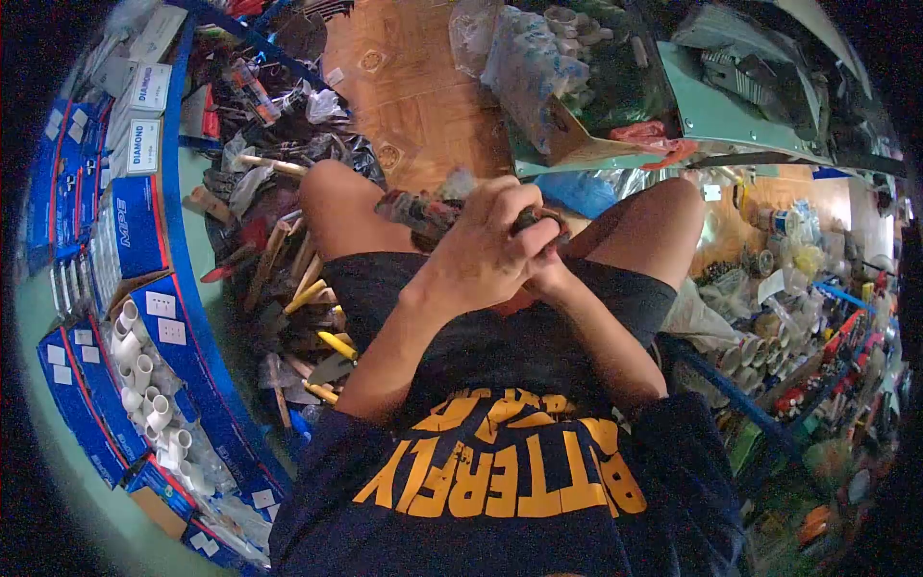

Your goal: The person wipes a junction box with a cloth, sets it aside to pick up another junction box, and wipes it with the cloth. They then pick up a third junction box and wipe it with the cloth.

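Note:
Both hands meet over my lap, near the middle of the view. My left hand lies uppermost, its fingers curled around a dark plastic-wrapped bundle. The bundle sticks out to the left of that hand, with shiny wrapping and some reddish patches. Close beneath, my right hand is closed at the bundle's other end, partly covered by the left fingers. Dark shorts and bare knees lie under the hands. What exactly is inside the wrapping I cannot tell.
Blue boxes and white pipe fittings line the left shelf. Wooden-handled tools are heaped beside my left knee. An open cardboard box of fittings stands ahead right, near a green shelf. Bagged goods crowd the right.

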The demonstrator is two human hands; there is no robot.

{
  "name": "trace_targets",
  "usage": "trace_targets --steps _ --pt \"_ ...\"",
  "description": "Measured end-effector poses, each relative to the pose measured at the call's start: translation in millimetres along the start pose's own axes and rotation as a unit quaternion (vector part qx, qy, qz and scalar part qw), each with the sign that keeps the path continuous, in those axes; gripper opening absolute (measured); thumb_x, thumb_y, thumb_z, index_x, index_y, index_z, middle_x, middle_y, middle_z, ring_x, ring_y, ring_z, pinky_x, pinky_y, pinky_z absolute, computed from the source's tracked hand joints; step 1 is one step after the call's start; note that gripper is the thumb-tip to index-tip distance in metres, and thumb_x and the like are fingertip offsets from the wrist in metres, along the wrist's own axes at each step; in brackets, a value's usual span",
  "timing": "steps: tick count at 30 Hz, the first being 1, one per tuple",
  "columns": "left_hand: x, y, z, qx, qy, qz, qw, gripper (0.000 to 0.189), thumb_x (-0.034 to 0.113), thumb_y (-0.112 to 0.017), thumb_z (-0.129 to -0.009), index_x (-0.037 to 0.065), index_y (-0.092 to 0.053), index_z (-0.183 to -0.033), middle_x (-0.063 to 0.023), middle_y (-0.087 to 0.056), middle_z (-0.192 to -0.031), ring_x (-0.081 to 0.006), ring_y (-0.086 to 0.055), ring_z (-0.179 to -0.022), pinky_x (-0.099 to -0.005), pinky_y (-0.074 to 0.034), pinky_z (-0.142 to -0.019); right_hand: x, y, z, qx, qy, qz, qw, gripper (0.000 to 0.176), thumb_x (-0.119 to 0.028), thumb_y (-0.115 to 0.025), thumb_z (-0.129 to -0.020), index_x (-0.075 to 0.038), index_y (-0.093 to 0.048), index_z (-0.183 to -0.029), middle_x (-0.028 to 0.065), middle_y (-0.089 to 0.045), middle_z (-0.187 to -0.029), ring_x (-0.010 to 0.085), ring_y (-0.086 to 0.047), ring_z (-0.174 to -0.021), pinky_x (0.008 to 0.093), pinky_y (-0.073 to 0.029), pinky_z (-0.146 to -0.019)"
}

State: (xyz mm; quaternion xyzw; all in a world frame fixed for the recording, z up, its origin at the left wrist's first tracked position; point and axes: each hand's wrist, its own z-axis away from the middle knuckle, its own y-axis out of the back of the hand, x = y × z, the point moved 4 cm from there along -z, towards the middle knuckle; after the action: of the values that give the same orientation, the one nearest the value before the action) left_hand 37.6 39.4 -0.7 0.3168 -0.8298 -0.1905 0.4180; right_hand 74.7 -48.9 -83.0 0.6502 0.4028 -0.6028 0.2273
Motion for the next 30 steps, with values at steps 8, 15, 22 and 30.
trace_targets --steps 8,15,22,30 --pt "-17 29 -4 0.022 0.1 -0.059 0.993 0.05 0.021 -0.049 -0.095 0.007 -0.042 -0.143 -0.0212 -0.041 -0.145 -0.0398 -0.043 -0.13 -0.0476 -0.031 -0.109 13 -7 3 0.061 -0.314 -0.252 0.913 0.04 -0.033 -0.041 -0.101 -0.009 -0.044 -0.132 0.0079 -0.055 -0.121 0.0176 -0.056 -0.111 0.0352 -0.049 -0.091" --pt "2 27 14 0.027 0.165 0.113 0.979 0.051 0.002 -0.044 -0.093 -0.005 -0.032 -0.142 -0.0263 -0.031 -0.149 -0.0382 -0.038 -0.135 -0.0426 -0.031 -0.11 -1 -7 -11 0.057 -0.284 -0.359 0.887 0.044 -0.046 -0.042 -0.1 -0.013 -0.049 -0.13 0.0039 -0.059 -0.115 0.0184 -0.06 -0.105 0.0346 -0.05 -0.089" --pt "5 23 7 -0.031 0.084 -0.154 0.984 0.049 0.025 -0.049 -0.094 0.004 -0.046 -0.138 -0.0272 -0.037 -0.144 -0.042 -0.043 -0.128 -0.0466 -0.036 -0.105 10 0 -1 0.025 -0.274 -0.247 0.929 0.055 -0.049 -0.04 -0.099 -0.006 -0.046 -0.133 0.0093 -0.055 -0.125 0.021 -0.056 -0.112 0.0359 -0.047 -0.095" --pt "0 16 32 0.018 0.133 -0.167 0.977 0.029 0.029 -0.055 -0.088 0.0 -0.059 -0.088 -0.0173 -0.054 -0.084 -0.0362 -0.056 -0.073 -0.0453 -0.045 -0.064 1 -13 9 -0.098 -0.24 0.014 0.966 0.033 -0.028 -0.041 -0.098 -0.005 -0.053 -0.119 0.0057 -0.057 -0.113 0.0161 -0.053 -0.103 0.0335 -0.047 -0.088"
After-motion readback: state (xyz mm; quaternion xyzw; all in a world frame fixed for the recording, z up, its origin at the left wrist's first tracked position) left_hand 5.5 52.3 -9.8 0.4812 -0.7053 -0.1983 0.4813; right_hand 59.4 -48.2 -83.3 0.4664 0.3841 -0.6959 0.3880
